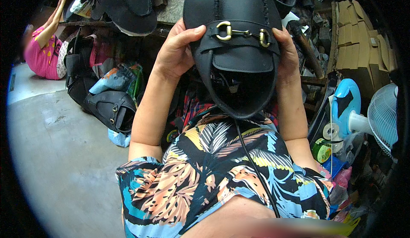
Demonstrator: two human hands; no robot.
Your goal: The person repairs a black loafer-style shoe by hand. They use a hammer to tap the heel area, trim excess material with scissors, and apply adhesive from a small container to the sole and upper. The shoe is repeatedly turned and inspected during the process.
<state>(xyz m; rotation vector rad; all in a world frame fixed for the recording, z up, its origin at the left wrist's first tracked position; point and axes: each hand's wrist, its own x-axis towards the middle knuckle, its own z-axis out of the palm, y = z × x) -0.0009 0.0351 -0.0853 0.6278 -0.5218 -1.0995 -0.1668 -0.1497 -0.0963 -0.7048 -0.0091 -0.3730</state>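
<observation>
A black loafer (241, 5) is lifted up close in front of me, its opening toward me and its toe running off the top of the view. Across its strap sits a brass-coloured metal bit (243, 33), and stitched seams run along the upper. My left hand (176, 52) grips the shoe's left side, thumb resting on the upper beside the strap. On the other side my right hand (288, 52) holds it, with its thumb at the edge near the bit. The fingers of both hands are mostly hidden behind the shoe.
Another black loafer with a metal bit (112, 110) lies left on a pile by the grey floor (64, 161). More black shoes (126, 7) sit upper left. Cardboard boxes (354, 46) and a blue-and-white fan (348, 103) stand right. A person in pink (42, 54) sits far left.
</observation>
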